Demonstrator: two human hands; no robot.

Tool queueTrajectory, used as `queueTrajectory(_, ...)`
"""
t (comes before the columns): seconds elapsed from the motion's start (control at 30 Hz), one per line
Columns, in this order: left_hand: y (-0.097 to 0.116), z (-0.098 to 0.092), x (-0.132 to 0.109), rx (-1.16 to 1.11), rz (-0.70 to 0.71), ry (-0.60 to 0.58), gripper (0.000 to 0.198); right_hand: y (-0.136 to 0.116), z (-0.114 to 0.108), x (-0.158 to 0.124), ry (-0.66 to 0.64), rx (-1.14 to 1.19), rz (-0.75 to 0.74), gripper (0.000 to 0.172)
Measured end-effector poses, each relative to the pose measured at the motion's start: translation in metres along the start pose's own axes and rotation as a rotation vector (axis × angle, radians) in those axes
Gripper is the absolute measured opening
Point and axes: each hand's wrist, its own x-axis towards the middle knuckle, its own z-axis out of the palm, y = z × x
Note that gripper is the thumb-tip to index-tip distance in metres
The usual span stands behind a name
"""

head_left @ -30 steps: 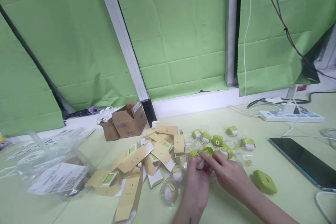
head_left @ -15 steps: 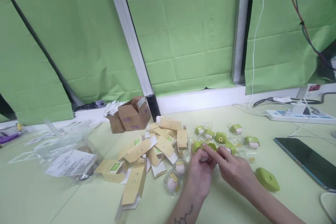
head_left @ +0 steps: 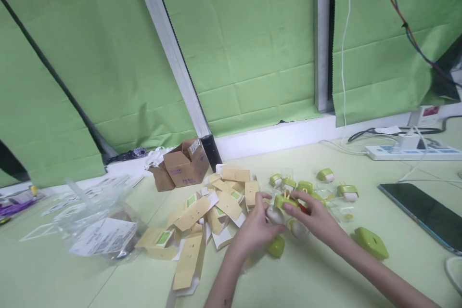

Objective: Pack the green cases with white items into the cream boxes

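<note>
My left hand (head_left: 254,226) curls its thumb and fingers around a pale round item in clear plastic (head_left: 275,214). My right hand (head_left: 315,214) pinches a small green cover with a yellow loop (head_left: 283,201), just beside that item. Something small and red (head_left: 305,208) shows by the right fingers; its kind is unclear. Under the hands lies a loose green piece (head_left: 276,246), and a clear-cased item (head_left: 298,227) rests close by. Behind are several pale items with green covers, such as a capped item (head_left: 348,191). A green slotted cover (head_left: 371,243) lies right of my right forearm.
Opened yellow cartons (head_left: 189,260) are heaped left of my hands. Behind them stands a brown cardboard box (head_left: 186,163). A clear plastic bag with a label (head_left: 104,236) lies farther left. On the right are a dark phone (head_left: 422,214) and a white power strip (head_left: 415,152).
My hands have moved apart; the left shifted left and now grips the plastic-cased item. The green cover stays in the right fingers. A loose green piece now shows below. The view has shifted slightly.
</note>
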Motion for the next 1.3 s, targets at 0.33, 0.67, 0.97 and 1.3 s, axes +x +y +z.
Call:
queueTrajectory(0.33,-0.011,0.007,0.009,0.412,0.214,0.011,0.018,0.01,-0.004,0.0,0.052,0.144,0.03,0.042)
queueTrajectory(0.67,-0.032,0.034,-0.003,-0.116,-0.055,-0.136,0.025,0.006,-0.01,-0.004,-0.065,0.056,-0.098,0.032)
queueTrajectory(0.97,-0.028,0.025,-0.008,0.257,0.146,-0.15,0.011,0.001,-0.021,-0.007,-0.194,-0.104,-0.105,0.032)
queueTrajectory(1.3,-0.032,0.023,-0.01,0.275,0.114,-0.229,0.009,0.002,-0.027,-0.01,-0.23,-0.216,-0.192,0.028)
